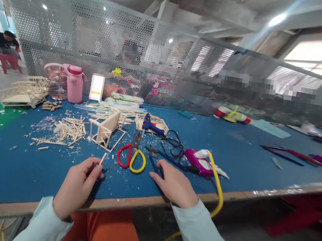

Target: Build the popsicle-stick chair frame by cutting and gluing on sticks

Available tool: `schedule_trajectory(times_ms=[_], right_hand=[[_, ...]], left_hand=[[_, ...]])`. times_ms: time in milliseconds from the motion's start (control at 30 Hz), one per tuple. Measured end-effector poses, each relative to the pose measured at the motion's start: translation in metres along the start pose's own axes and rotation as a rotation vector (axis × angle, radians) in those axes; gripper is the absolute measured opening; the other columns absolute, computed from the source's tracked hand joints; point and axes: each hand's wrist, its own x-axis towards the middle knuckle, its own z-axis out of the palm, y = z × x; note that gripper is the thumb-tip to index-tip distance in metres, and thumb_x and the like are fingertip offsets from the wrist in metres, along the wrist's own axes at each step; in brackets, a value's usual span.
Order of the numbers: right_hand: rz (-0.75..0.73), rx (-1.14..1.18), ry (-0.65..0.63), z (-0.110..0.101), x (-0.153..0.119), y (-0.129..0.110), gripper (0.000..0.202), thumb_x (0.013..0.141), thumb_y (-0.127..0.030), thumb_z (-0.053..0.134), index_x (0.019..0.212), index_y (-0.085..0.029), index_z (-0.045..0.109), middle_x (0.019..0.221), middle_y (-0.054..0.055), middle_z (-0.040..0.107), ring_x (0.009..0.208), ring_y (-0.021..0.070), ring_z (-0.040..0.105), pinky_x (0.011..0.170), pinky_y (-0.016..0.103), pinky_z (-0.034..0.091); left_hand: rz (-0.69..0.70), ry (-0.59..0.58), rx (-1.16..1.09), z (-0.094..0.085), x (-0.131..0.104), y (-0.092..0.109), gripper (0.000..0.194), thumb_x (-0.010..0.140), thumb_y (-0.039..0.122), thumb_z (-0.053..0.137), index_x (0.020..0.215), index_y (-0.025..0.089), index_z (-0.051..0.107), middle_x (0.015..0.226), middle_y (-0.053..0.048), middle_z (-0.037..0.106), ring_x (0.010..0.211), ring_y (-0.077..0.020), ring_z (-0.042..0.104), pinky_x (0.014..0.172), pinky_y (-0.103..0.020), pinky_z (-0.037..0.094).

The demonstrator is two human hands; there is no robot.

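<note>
At a blue worktable (pixel 265 162), a person's left hand (pixel 77 186) pinches a short wooden stick (pixel 102 159) upright between thumb and fingertips, low in the frame's centre. The right hand (pixel 173 184) lies flat with fingers spread and holding nothing, on the table beside small pliers (pixel 152 155). Red-and-yellow scissors (pixel 131 157) sit between the hands, a stick frame (pixel 106 130) just above. A firm pinch close to the stick's tip would likely keep it steady

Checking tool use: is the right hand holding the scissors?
No, the right hand lies flat on the table, apart from the scissors.
</note>
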Motion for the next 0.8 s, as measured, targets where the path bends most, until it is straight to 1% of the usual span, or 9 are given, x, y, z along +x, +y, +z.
schedule_trajectory(times_ms=[167,267,333,433,500,567,633,700,800], right_hand=[[-0.063,0.088,-0.045,-0.001,0.002,0.004,0.053,0.080,-0.012,0.052,0.133,-0.013,0.043,0.077,0.002,0.064,0.074,0.0176,0.062,0.068,0.025,0.040],[-0.007,0.112,0.020,-0.005,0.000,0.003,0.054,0.081,-0.009,0.042,0.134,-0.010,0.040,0.083,0.007,0.064,0.076,0.0206,0.062,0.071,0.029,0.041],[0.048,0.177,0.121,-0.009,-0.007,0.004,0.046,0.085,-0.015,0.039,0.130,-0.011,0.041,0.086,0.009,0.063,0.078,0.0217,0.063,0.072,0.031,0.043],[0.082,0.537,0.402,-0.013,-0.021,0.004,0.034,0.086,-0.034,0.048,0.116,-0.018,0.049,0.080,0.006,0.060,0.073,0.0192,0.061,0.065,0.029,0.046],[0.062,0.921,0.461,-0.015,-0.030,-0.003,0.032,0.084,-0.043,0.054,0.108,-0.022,0.052,0.065,-0.002,0.050,0.052,0.0129,0.050,0.047,0.023,0.039],[0.038,1.281,0.320,-0.015,-0.035,-0.016,0.032,0.082,-0.049,0.057,0.102,-0.024,0.053,0.054,-0.009,0.034,0.038,0.0069,0.029,0.035,0.018,0.023],[0.013,1.543,0.136,-0.012,-0.038,-0.033,0.035,0.077,-0.050,0.065,0.095,-0.024,0.053,0.052,-0.011,0.029,0.037,0.0036,0.019,0.033,0.015,0.016],[-0.013,1.680,-0.038,-0.005,-0.039,-0.049,0.037,0.073,-0.050,0.069,0.092,-0.023,0.053,0.052,-0.012,0.029,0.037,0.0019,0.014,0.032,0.014,0.013],[-0.030,1.772,-0.200,0.013,-0.040,-0.065,0.034,0.076,-0.050,0.067,0.091,-0.022,0.055,0.051,-0.013,0.029,0.036,0.0013,0.014,0.032,0.013,0.015]], left_hand=[[-0.019,0.008,-0.011,-0.002,0.001,0.000,0.031,0.091,0.043,0.042,0.100,0.020,0.060,0.073,-0.002,0.071,0.071,-0.0182,0.066,0.071,-0.028,0.048],[-0.022,-0.014,0.004,-0.004,-0.001,0.003,0.030,0.091,0.044,0.041,0.090,0.021,0.061,0.073,-0.001,0.069,0.072,-0.0174,0.063,0.071,-0.027,0.045],[-0.017,-0.024,0.030,-0.005,-0.003,0.004,0.035,0.092,0.046,0.038,0.078,0.021,0.059,0.071,-0.001,0.067,0.069,-0.0168,0.060,0.068,-0.027,0.043],[-0.009,-0.004,0.065,-0.007,-0.004,0.006,0.043,0.093,0.047,0.034,0.069,0.020,0.057,0.068,-0.002,0.063,0.066,-0.0166,0.056,0.065,-0.028,0.041],[-0.001,0.067,0.034,-0.006,-0.001,0.010,0.041,0.093,0.048,0.035,0.074,0.020,0.059,0.071,-0.003,0.062,0.069,-0.0170,0.056,0.067,-0.028,0.041],[0.020,0.141,-0.043,-0.001,0.005,0.018,0.035,0.092,0.046,0.039,0.086,0.019,0.060,0.078,-0.003,0.061,0.074,-0.0171,0.055,0.070,-0.028,0.042],[0.050,0.128,-0.143,0.007,0.011,0.026,0.029,0.090,0.043,0.045,0.099,0.019,0.057,0.082,-0.002,0.058,0.077,-0.0164,0.054,0.073,-0.028,0.042],[0.079,0.068,-0.241,0.018,0.016,0.031,0.023,0.084,0.040,0.056,0.093,0.019,0.054,0.083,-0.001,0.055,0.078,-0.0152,0.052,0.075,-0.027,0.042],[0.041,0.057,-0.308,0.032,0.018,0.032,0.025,0.081,0.037,0.059,0.073,0.021,0.042,0.068,0.005,0.042,0.063,-0.0111,0.041,0.062,-0.024,0.037]])
